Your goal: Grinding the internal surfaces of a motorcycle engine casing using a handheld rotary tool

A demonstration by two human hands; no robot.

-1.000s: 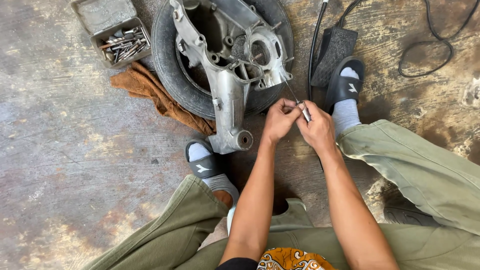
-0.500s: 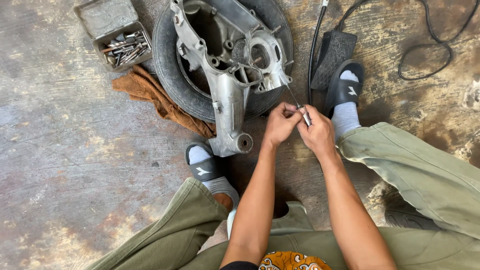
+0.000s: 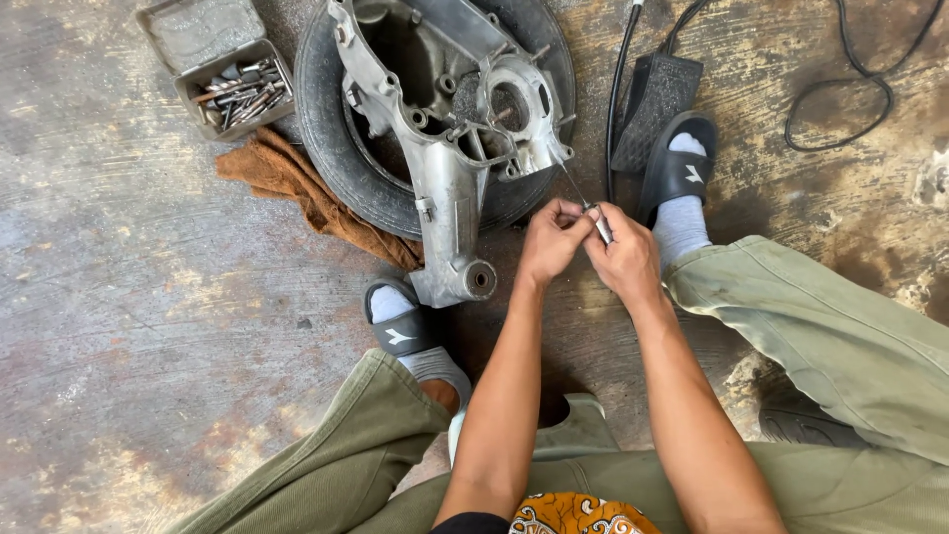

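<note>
Gripping a thin metal rod point(image 3: 585, 203) between them, the left hand point(image 3: 550, 242) and the right hand point(image 3: 625, 259) meet just below the right edge of a cast metal engine casing point(image 3: 445, 148). Both hands are clenched on the rod's near end, fingertips pinched together, while its slim far end slants up and left to touch the casing's ring-shaped housing. The casing is dull grey, rough-cast, with ribs, round holes and a long arm ending in a short tube near the person's left foot. It lies on top of a black rubber tyre point(image 3: 331, 138), whose rounded tread shows along the left side. A crumpled brown cloth point(image 3: 306, 193) sits against the tyre on the stained, scuffed concrete floor point(image 3: 138, 316). Further up left, a shallow grey tray point(image 3: 232, 84) holds a jumble of bolts and small metal pieces. To the right of the casing stands a black ribbed pedal point(image 3: 654, 104), with a thin black cable point(image 3: 840, 89) looping beyond it. The person wears black slides point(image 3: 682, 173) over grey socks and olive trousers.
</note>
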